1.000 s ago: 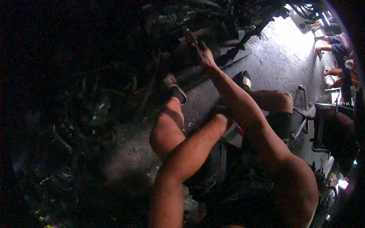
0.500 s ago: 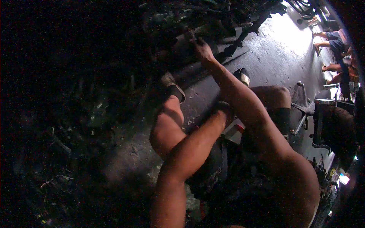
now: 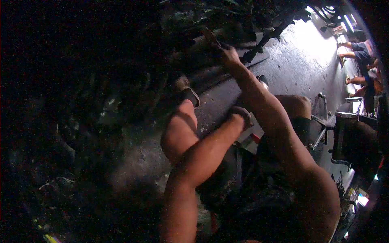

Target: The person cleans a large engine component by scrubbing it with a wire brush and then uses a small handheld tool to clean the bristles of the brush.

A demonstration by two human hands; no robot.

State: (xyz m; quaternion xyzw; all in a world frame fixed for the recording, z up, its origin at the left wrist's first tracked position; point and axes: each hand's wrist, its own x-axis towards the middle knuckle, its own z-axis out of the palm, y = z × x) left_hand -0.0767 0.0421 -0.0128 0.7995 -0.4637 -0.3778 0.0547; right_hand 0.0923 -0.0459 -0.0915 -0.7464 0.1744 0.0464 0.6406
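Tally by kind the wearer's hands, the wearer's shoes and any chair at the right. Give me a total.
Hands: 2 (left hand, right hand)
Shoes: 2 (left shoe, right shoe)
Chair: 1
Total: 5

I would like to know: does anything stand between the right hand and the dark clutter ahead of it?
Nothing visible does. The right hand is at the edge of the dark clutter, and the left hand is lower in the picture, off that path. Deep shadow could hide something near the fingertips.
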